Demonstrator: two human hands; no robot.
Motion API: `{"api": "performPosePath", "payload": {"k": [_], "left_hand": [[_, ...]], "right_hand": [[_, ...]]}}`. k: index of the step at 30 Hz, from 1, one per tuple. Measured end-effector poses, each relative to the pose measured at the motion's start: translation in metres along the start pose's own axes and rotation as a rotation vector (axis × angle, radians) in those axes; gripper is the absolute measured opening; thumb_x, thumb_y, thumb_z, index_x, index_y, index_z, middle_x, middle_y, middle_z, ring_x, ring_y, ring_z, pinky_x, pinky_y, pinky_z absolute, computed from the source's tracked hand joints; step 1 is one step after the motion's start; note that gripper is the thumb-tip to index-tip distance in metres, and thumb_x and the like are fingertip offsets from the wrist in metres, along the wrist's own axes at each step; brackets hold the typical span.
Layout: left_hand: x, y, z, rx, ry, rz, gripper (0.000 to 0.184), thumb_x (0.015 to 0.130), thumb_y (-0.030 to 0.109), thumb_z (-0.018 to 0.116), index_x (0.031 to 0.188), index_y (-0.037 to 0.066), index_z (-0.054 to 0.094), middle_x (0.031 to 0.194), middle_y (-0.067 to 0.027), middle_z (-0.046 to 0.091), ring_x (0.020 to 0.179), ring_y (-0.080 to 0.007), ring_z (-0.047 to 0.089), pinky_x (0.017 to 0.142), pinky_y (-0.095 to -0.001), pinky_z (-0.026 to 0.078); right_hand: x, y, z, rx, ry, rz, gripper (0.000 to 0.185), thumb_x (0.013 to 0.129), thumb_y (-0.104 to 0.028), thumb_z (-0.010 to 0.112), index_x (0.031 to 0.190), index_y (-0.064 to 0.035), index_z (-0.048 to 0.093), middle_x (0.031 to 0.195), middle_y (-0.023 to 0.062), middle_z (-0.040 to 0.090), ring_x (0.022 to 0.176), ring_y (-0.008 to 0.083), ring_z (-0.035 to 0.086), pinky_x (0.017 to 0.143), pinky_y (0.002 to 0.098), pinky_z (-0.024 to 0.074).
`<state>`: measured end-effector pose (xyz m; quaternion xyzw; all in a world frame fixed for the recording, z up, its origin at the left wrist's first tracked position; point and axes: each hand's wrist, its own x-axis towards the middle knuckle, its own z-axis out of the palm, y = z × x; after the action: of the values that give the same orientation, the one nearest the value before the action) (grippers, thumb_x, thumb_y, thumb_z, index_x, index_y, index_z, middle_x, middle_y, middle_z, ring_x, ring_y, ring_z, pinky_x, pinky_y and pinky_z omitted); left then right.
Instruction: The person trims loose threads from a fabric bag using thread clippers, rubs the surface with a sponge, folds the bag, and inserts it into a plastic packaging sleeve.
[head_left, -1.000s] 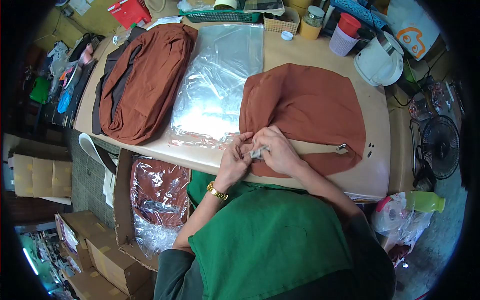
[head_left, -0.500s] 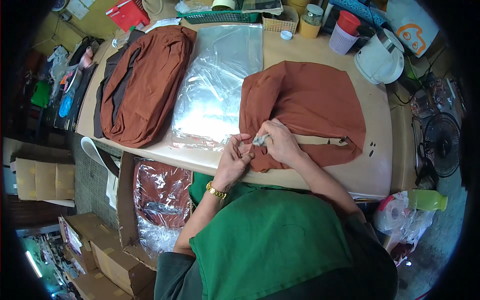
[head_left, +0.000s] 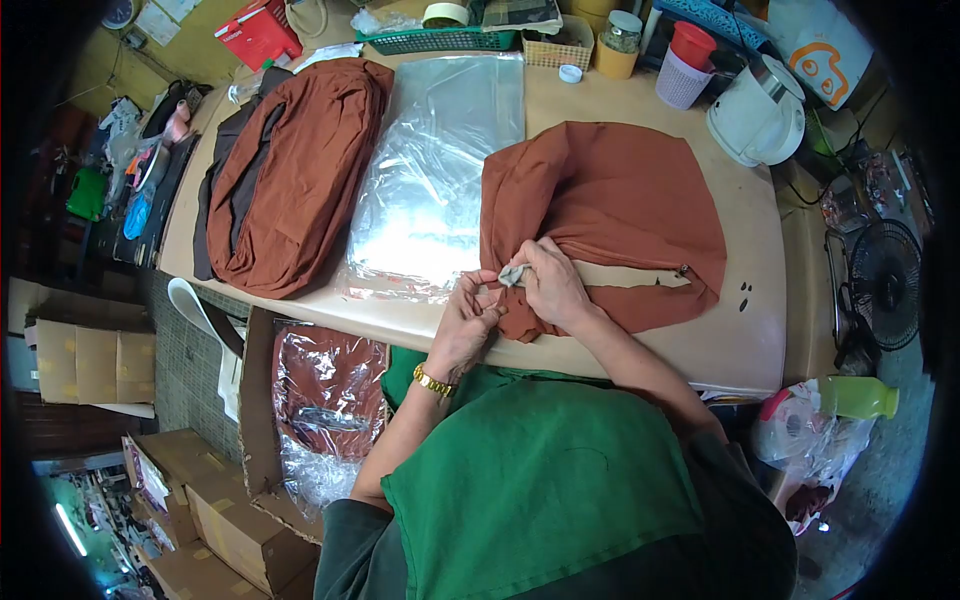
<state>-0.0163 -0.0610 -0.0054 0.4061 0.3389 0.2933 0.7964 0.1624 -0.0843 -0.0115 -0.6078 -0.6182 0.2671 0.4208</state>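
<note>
A rust-brown fabric piece (head_left: 640,190) with a zipper along an open slit lies on the table before me. My left hand (head_left: 466,322), with a gold watch on its wrist, pinches the left end of this fabric near the table's front edge. Beside it, my right hand (head_left: 553,287) is closed on a small greyish-white cloth (head_left: 513,274), held against the fabric close to my left fingertips. Clear plastic sheets (head_left: 440,150) lie to the left of the fabric, and beyond them a stack of brown and dark bags (head_left: 300,180).
An open carton (head_left: 258,400) with plastic-wrapped brown items stands below the table's front edge. Along the back are a green basket (head_left: 440,40), a jar (head_left: 620,45), a red cup (head_left: 692,45) and a white kettle (head_left: 757,115). A black fan (head_left: 885,285) stands at right.
The fabric's lower left part has been drawn together near my hands. My right hand has shifted slightly with the small cloth, while my left hand stays almost in place.
</note>
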Motion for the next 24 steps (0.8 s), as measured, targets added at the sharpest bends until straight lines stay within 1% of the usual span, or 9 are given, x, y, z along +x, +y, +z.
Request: {"api": "performPosePath", "payload": {"k": [2,4,12,15,19,21,22,23,24], "left_hand": [[-0.001,-0.003,-0.001,-0.040,0.013,-0.004,0.047,0.087,-0.015,0.053,0.128,0.003,0.042,0.107,-0.0102,0.066,0.096,-0.0125,0.063,0.086,-0.0246,0.049],[0.002,-0.007,-0.005,-0.081,0.030,-0.003,0.046,0.087,-0.015,0.052,0.128,0.003,0.042,0.107,-0.0098,0.066,0.096,-0.0123,0.063,0.086,-0.0246,0.049],[0.001,-0.007,-0.002,-0.026,0.010,0.070,0.041,0.089,-0.015,0.052,0.125,0.002,0.043,0.111,-0.0100,0.065,0.099,-0.0130,0.063,0.086,-0.0246,0.049],[0.000,-0.005,0.002,-0.092,0.075,0.045,0.040,0.089,-0.015,0.051,0.125,0.002,0.043,0.112,-0.0107,0.064,0.100,-0.0131,0.063,0.087,-0.0248,0.049],[0.000,-0.005,-0.010,0.042,-0.007,0.074,0.043,0.086,-0.017,0.048,0.125,0.002,0.044,0.110,-0.0106,0.064,0.101,-0.0133,0.063,0.089,-0.0253,0.048],[-0.005,0.013,-0.021,0.269,-0.045,0.094,0.046,0.083,-0.018,0.044,0.124,0.001,0.047,0.107,-0.0088,0.063,0.101,-0.0129,0.062,0.088,-0.0247,0.048],[-0.014,0.030,-0.015,0.608,0.054,0.304,0.047,0.080,-0.017,0.041,0.122,0.001,0.051,0.106,-0.0070,0.062,0.101,-0.0107,0.060,0.084,-0.0228,0.047],[-0.025,0.055,-0.006,0.810,0.168,0.201,0.041,0.081,-0.014,0.048,0.118,0.002,0.056,0.108,-0.0083,0.063,0.101,-0.0171,0.062,0.083,-0.0293,0.048],[-0.028,0.067,-0.002,1.159,0.285,0.517,0.037,0.081,-0.012,0.053,0.114,0.003,0.059,0.109,-0.0100,0.064,0.100,-0.0225,0.062,0.084,-0.0340,0.048]], "right_hand": [[-0.002,0.004,-0.003,0.037,0.063,0.016,0.013,0.080,0.004,0.053,0.089,-0.0015,0.061,0.091,0.0191,0.060,0.093,0.0370,0.056,0.082,0.0458,0.0456],[0.000,0.001,-0.019,0.082,-0.160,-0.218,0.012,0.081,0.004,0.054,0.088,-0.0017,0.060,0.093,0.0177,0.062,0.093,0.0350,0.056,0.083,0.0450,0.0458],[0.000,0.000,0.002,-0.068,0.042,-0.049,0.009,0.082,0.001,0.056,0.090,-0.0018,0.060,0.090,0.0142,0.064,0.093,0.0333,0.055,0.083,0.0438,0.0459],[-0.001,-0.008,-0.008,0.051,-0.060,-0.069,0.010,0.083,0.003,0.055,0.092,-0.0004,0.058,0.089,0.0150,0.062,0.093,0.0345,0.055,0.082,0.0452,0.0460],[-0.008,-0.010,-0.008,-0.156,0.013,-0.274,0.016,0.081,0.010,0.050,0.090,-0.0029,0.054,0.090,0.0142,0.060,0.093,0.0351,0.055,0.081,0.0436,0.0463],[0.003,-0.011,-0.021,-0.130,0.092,-0.094,0.018,0.079,0.007,0.053,0.093,-0.0024,0.057,0.091,0.0147,0.059,0.087,0.0365,0.059,0.077,0.0463,0.0483],[0.008,-0.020,-0.040,-0.119,0.192,-0.181,0.024,0.079,0.011,0.049,0.096,-0.0030,0.058,0.092,0.0152,0.060,0.085,0.0362,0.061,0.077,0.0441,0.0505],[0.012,-0.034,-0.064,-0.139,0.248,-0.258,0.031,0.080,0.013,0.048,0.101,-0.0046,0.062,0.094,0.0150,0.060,0.089,0.0346,0.062,0.079,0.0414,0.0511],[0.012,-0.031,-0.083,-0.154,0.262,-0.161,0.034,0.081,0.013,0.049,0.105,-0.0058,0.064,0.098,0.0155,0.060,0.091,0.0334,0.062,0.080,0.0399,0.0512]]}}
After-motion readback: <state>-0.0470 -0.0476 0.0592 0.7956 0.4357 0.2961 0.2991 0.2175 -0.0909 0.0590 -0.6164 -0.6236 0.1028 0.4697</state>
